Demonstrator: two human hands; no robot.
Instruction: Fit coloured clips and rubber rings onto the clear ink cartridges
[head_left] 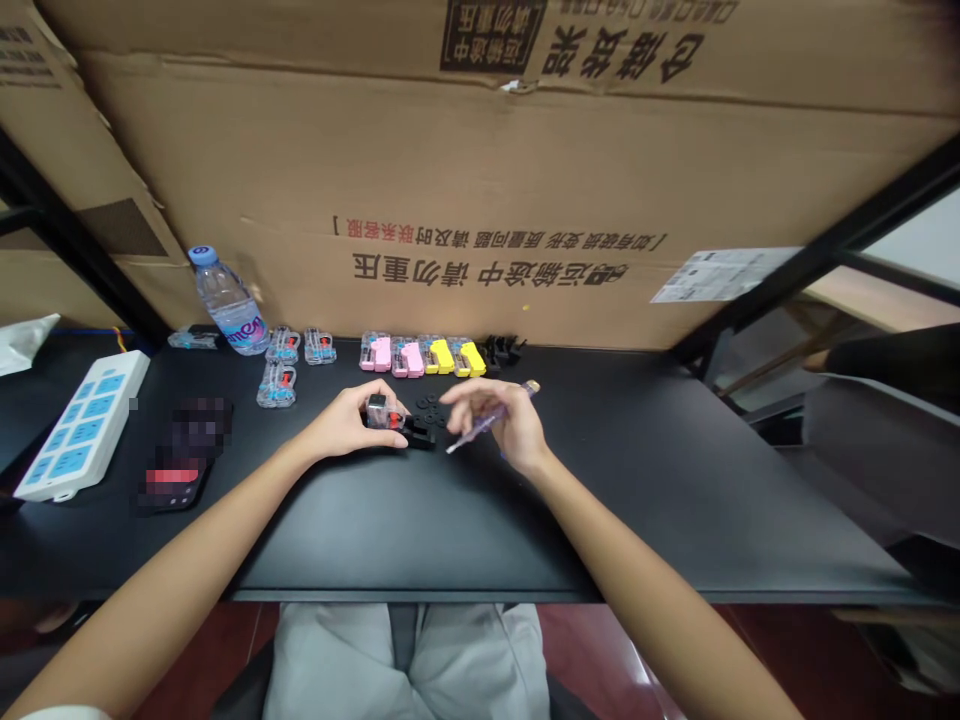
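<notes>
My left hand (349,422) is closed around a small clear plastic housing (381,413) with a black end and a red piece inside. A black plastic part (418,432) sits at its right side; whether the two are joined I cannot tell. In my right hand (521,432) is a screwdriver (486,424) with a purplish see-through handle and a yellowish end. Its tip points down and left, apart from the housing. Small black rings (429,405) lie on the table between the hands.
Behind the hands stand pink units (381,353), yellow units (441,355) and black pieces (506,350) in a row. Clear units (277,383), a water bottle (231,305), a phone (187,450) and a power strip (86,425) are at left. A cardboard sheet (450,160) closes the back.
</notes>
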